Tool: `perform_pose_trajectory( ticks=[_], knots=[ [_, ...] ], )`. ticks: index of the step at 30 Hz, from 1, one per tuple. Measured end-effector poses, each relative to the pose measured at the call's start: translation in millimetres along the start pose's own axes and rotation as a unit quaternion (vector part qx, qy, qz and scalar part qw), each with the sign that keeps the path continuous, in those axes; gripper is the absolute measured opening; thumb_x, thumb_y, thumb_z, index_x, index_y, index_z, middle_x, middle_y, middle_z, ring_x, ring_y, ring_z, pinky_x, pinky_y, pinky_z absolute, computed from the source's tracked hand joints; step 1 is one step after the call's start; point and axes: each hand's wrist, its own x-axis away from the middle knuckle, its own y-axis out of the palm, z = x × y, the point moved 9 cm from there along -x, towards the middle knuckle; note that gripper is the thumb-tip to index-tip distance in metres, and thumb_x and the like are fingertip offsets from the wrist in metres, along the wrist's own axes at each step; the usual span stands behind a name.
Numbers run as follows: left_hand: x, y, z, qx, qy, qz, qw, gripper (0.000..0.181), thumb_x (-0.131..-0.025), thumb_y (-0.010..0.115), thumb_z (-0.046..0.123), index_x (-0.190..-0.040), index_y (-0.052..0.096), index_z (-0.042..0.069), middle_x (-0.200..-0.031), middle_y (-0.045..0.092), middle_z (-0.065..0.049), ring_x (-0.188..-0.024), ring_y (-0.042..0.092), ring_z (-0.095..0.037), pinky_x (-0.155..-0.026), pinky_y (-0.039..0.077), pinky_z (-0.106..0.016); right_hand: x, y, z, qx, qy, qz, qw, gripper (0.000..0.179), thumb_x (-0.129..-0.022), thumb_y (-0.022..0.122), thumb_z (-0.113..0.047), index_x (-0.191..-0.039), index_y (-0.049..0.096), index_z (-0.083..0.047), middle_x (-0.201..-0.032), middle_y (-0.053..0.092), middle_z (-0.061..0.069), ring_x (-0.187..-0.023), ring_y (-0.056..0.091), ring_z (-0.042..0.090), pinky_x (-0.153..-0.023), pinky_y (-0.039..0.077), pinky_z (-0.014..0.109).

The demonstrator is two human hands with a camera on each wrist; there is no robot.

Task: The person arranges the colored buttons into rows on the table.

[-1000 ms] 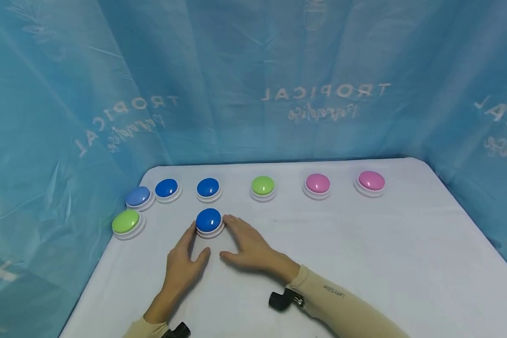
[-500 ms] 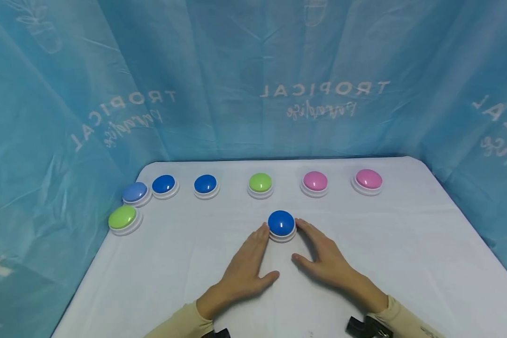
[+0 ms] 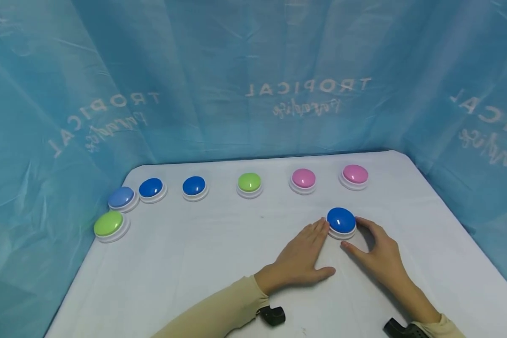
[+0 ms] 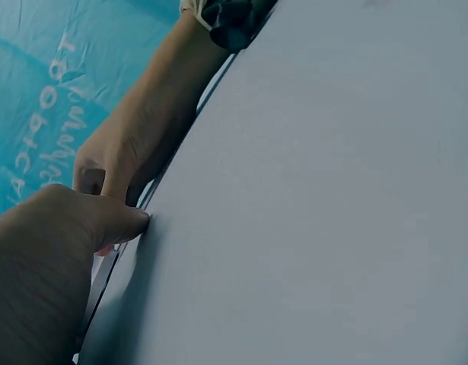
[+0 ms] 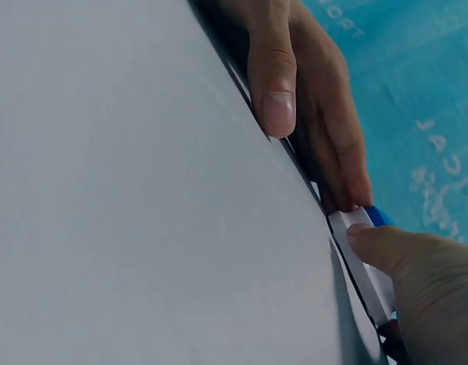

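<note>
A blue dome push button [image 3: 341, 220] with a white round base sits on the white table, right of the middle. My left hand [image 3: 302, 256] lies along its left side, straight fingertips at the base and thumb spread out on the near side. From the right, my right hand [image 3: 382, 256] grips the button, fingers bent at its far right side and thumb at its front. The right wrist view has that thumb [image 5: 374, 242] against the white base [image 5: 359, 262], with the left fingertips at the other end. In the left wrist view, my left hand [image 4: 51, 258] largely hides the button.
Along the back stand a pale blue button [image 3: 121, 197], two blue ones [image 3: 150, 188], a green one [image 3: 249, 182] and two pink ones [image 3: 303, 178]. Another green button [image 3: 109, 224] stands at the left edge. Blue printed curtain [image 3: 219, 126] surrounds the table's back and sides.
Both hands have slid the blue button rightward across the table, from left of the middle to below the pink buttons. My right thumb has come in against its base. The view has shifted slightly.
</note>
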Motion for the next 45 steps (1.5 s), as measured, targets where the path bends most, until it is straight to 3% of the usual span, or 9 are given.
perform_pose_trajectory(
  ticks=[3,9,13,22,33,39,45],
  knots=[
    [-16.2,5.3,10.4,-0.007,0.009,-0.015,0.9998,0.102,-0.100,0.052,0.066,-0.169,0.011,0.003,-0.177,0.013,-0.011,-0.164,0.014,-0.018,-0.133,0.012,-0.029,1.1,-10.9,13.6,0.002,0.028,0.013,0.9995,0.084,-0.075,0.096,-0.025,-0.143,0.055,0.003,-0.141,0.061,0.029,-0.133,0.054,0.054,-0.105,0.042,0.075],
    [-44.7,12.6,26.4,-0.025,0.024,-0.032,0.9989,0.101,-0.100,0.049,0.068,-0.169,0.010,0.006,-0.178,0.012,-0.007,-0.164,0.010,-0.015,-0.133,0.008,-0.026,2.1,-28.3,31.8,0.012,0.079,0.042,0.9959,0.082,-0.078,0.094,-0.022,-0.144,0.054,0.006,-0.141,0.058,0.034,-0.133,0.053,0.057,-0.106,0.041,0.076],
    [-56.4,13.4,29.6,-0.024,0.026,-0.034,0.9988,0.097,-0.102,0.049,0.064,-0.169,0.012,0.007,-0.178,0.014,-0.005,-0.164,0.012,-0.014,-0.132,0.009,-0.024,1.5,-30.9,37.3,0.017,0.106,0.044,0.9933,0.081,-0.083,0.090,-0.026,-0.145,0.052,0.008,-0.143,0.056,0.036,-0.135,0.050,0.057,-0.107,0.040,0.077],
    [-59.4,9.5,29.6,-0.011,0.014,-0.011,0.9998,0.088,-0.101,0.055,0.058,-0.169,0.023,0.013,-0.173,0.033,-0.002,-0.161,0.027,-0.017,-0.133,0.019,-0.030,7.0,-34.5,43.6,0.030,0.141,0.040,0.9888,0.081,-0.083,0.090,-0.030,-0.144,0.053,0.008,-0.144,0.056,0.035,-0.136,0.050,0.056,-0.107,0.041,0.077],
    [-71.3,14.8,40.8,-0.014,0.054,-0.029,0.9980,0.089,-0.102,0.052,0.060,-0.170,0.017,0.015,-0.174,0.029,-0.001,-0.163,0.022,-0.015,-0.133,0.015,-0.029,13.8,-47.2,51.1,0.049,0.156,0.040,0.9857,0.080,-0.087,0.086,-0.029,-0.146,0.049,0.011,-0.143,0.054,0.038,-0.133,0.048,0.060,-0.108,0.034,0.082],
    [-67.5,14.1,39.4,0.018,0.056,-0.029,0.9978,0.081,-0.103,0.056,0.052,-0.169,0.024,0.017,-0.172,0.034,0.002,-0.162,0.025,-0.013,-0.132,0.014,-0.026,18.2,-43.9,51.1,0.051,0.159,0.033,0.9853,0.084,-0.086,0.088,-0.030,-0.148,0.047,0.010,-0.144,0.053,0.038,-0.133,0.047,0.060,-0.108,0.035,0.081],
    [-58.2,6.3,40.3,0.041,0.066,-0.014,0.9969,0.068,-0.104,0.058,0.045,-0.163,0.042,0.015,-0.169,0.041,0.002,-0.160,0.029,-0.013,-0.132,0.016,-0.025,16.2,-48.6,48.4,0.044,0.158,0.038,0.9857,0.086,-0.086,0.088,-0.030,-0.151,0.045,0.008,-0.146,0.052,0.037,-0.136,0.046,0.059,-0.110,0.034,0.080]
  ],
)
